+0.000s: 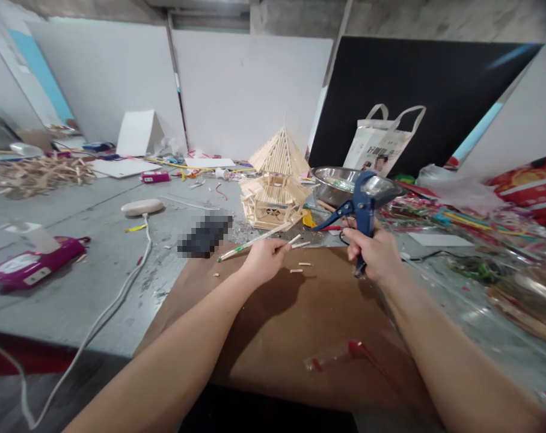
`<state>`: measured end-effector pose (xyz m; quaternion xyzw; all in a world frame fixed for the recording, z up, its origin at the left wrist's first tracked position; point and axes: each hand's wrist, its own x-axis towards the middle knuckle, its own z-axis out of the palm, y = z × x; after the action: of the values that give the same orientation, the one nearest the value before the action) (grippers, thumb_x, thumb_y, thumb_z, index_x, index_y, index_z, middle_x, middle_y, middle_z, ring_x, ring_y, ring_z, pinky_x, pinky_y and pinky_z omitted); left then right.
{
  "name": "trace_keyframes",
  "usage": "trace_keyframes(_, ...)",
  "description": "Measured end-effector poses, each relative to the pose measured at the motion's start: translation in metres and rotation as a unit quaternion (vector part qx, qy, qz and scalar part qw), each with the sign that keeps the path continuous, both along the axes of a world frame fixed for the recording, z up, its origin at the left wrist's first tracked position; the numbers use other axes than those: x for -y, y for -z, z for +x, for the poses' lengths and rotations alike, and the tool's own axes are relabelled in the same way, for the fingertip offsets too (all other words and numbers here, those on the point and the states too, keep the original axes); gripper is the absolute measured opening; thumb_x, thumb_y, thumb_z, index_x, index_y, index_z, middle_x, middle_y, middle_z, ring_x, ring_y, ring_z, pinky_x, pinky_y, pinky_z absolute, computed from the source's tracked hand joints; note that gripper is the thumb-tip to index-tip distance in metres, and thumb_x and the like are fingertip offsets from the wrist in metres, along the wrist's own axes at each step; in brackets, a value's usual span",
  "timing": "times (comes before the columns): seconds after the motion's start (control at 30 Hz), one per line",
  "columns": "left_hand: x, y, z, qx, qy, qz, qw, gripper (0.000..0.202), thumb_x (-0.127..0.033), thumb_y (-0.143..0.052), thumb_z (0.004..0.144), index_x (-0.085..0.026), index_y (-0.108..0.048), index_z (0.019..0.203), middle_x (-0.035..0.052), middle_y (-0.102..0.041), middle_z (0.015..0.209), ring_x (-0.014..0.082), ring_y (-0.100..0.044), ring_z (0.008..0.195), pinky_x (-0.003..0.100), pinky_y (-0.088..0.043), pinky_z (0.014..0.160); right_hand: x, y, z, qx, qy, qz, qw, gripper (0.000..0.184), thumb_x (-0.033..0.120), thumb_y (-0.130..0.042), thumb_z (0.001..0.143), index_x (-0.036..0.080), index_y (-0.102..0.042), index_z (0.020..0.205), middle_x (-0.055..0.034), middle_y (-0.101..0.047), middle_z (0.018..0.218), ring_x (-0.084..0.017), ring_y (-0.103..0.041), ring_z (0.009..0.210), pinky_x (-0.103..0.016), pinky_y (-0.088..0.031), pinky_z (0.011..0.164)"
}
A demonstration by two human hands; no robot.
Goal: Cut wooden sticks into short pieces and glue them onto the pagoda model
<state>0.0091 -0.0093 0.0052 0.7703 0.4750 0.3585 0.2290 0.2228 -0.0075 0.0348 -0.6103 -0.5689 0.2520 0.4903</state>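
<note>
My left hand (267,260) is closed in a pinch on a pale thin wooden stick (294,239), its end pointing right; a second stick tip shows just below it. My right hand (376,251) grips a blue hand tool (364,207) with two jointed arms, like shears, held upright over the brown board's right side. Two short stick pieces (296,270) lie on the brown board (273,337) between my hands. Behind stands a small pavilion model (279,174) made of sticks, with a pointed roof. Longer sticks (241,245) lie just beyond my left hand.
A steel bowl (334,180) and a white carrier bag (376,147) stand behind the tool. Colourful strips (462,219) clutter the right. At left are a stick pile (38,174), a purple power strip (38,264) and a white cable (135,270). A red-ended plastic piece (331,355) lies in front.
</note>
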Motion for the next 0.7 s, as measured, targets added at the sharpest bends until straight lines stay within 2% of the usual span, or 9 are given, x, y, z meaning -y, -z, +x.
trace_keyframes(0.1,0.0,0.0,0.0,0.037,-0.02,-0.015,0.999,0.032,-0.034,-0.039,0.076,-0.012,-0.061,0.066,-0.0031,-0.042,0.05,0.0079,-0.035,0.05,0.019,-0.027,0.048,0.005,-0.001,-0.009,-0.175,-0.083,-0.042,0.98,0.023,0.028,-0.05,0.066,0.018,-0.053,0.085,0.0022,-0.053,0.05,-0.013,-0.052,0.043,-0.028,-0.045,0.046)
trace_keyframes(0.17,-0.001,0.0,0.001,0.058,-0.034,-0.026,0.997,0.033,-0.035,-0.04,0.075,-0.012,-0.063,0.072,-0.0021,-0.047,0.054,0.0089,-0.039,0.052,0.019,-0.03,0.051,0.007,0.0,-0.015,-0.226,-0.125,-0.073,0.963,0.021,0.023,-0.048,0.065,0.018,-0.053,0.085,-0.004,-0.063,0.074,-0.016,-0.059,0.059,-0.03,-0.048,0.054)
trace_keyframes(0.23,-0.002,0.001,0.001,0.073,-0.039,-0.039,0.996,0.033,-0.036,-0.041,0.075,-0.012,-0.064,0.075,-0.0016,-0.05,0.054,0.0099,-0.041,0.053,0.02,-0.032,0.053,0.008,0.003,-0.021,-0.252,-0.163,-0.088,0.95,0.021,0.02,-0.046,0.065,0.019,-0.052,0.085,-0.0048,-0.063,0.085,-0.017,-0.06,0.068,-0.033,-0.049,0.062)
trace_keyframes(0.3,-0.002,0.001,0.0,0.081,-0.037,-0.043,0.995,0.034,-0.037,-0.04,0.075,-0.013,-0.064,0.076,-0.0012,-0.052,0.056,0.0108,-0.044,0.055,0.021,-0.034,0.055,0.01,0.006,-0.026,-0.272,-0.185,-0.101,0.939,0.015,0.018,-0.045,0.065,0.02,-0.052,0.078,-0.0014,-0.062,0.068,-0.015,-0.058,0.057,-0.035,-0.049,0.065)
trace_keyframes(0.37,-0.003,0.001,-0.001,0.09,-0.04,-0.018,0.995,0.032,-0.035,-0.041,0.075,-0.013,-0.064,0.076,0.0002,-0.056,0.062,0.0122,-0.048,0.062,0.022,-0.037,0.06,0.011,0.009,-0.028,-0.294,-0.192,-0.11,0.93,0.007,0.017,-0.045,0.064,0.02,-0.051,0.065,0.0044,-0.049,0.043,-0.011,-0.048,0.039,-0.036,-0.048,0.065)
trace_keyframes(0.43,-0.005,0.001,-0.002,0.102,-0.051,0.014,0.993,0.029,-0.032,-0.042,0.075,-0.013,-0.064,0.075,0.0022,-0.06,0.071,0.0133,-0.05,0.069,0.023,-0.037,0.067,0.013,0.01,-0.028,-0.298,-0.206,-0.104,0.926,0.01,0.017,-0.043,0.063,0.02,-0.051,0.059,0.005,-0.044,0.037,-0.01,-0.043,0.036,-0.037,-0.047,0.067)
trace_keyframes(0.53,-0.006,0.001,-0.004,0.105,-0.063,0.003,0.993,0.029,-0.032,-0.042,0.075,-0.013,-0.064,0.075,0.0024,-0.059,0.069,0.0131,-0.05,0.067,0.023,-0.037,0.065,0.015,0.009,-0.026,-0.252,-0.214,-0.09,0.94,0.025,0.018,-0.037,0.063,0.019,-0.059,0.073,-0.0048,-0.062,0.068,-0.017,-0.057,0.064,-0.037,-0.046,0.068)
trace_keyframes(0.6,-0.006,0.0,-0.005,0.094,-0.056,-0.028,0.994,0.03,-0.033,-0.042,0.074,-0.013,-0.064,0.074,0.0004,-0.056,0.061,0.0119,-0.048,0.06,0.022,-0.036,0.059,0.016,0.007,-0.026,-0.219,-0.201,-0.095,0.95,0.034,0.018,-0.033,0.063,0.019,-0.061,0.082,-0.0075,-0.063,0.091,-0.02,-0.056,0.086,-0.037,-0.045,0.069)
trace_keyframes(0.7,-0.005,0.0,-0.006,0.093,-0.039,-0.049,0.994,0.031,-0.035,-0.042,0.074,-0.012,-0.064,0.072,-0.0018,-0.052,0.055,0.0102,-0.044,0.056,0.021,-0.034,0.056,0.019,0.006,-0.027,-0.209,-0.202,-0.11,0.951,0.04,0.017,-0.031,0.061,0.019,-0.061,0.086,-0.0076,-0.061,0.098,-0.02,-0.052,0.096,-0.037,-0.044,0.071)
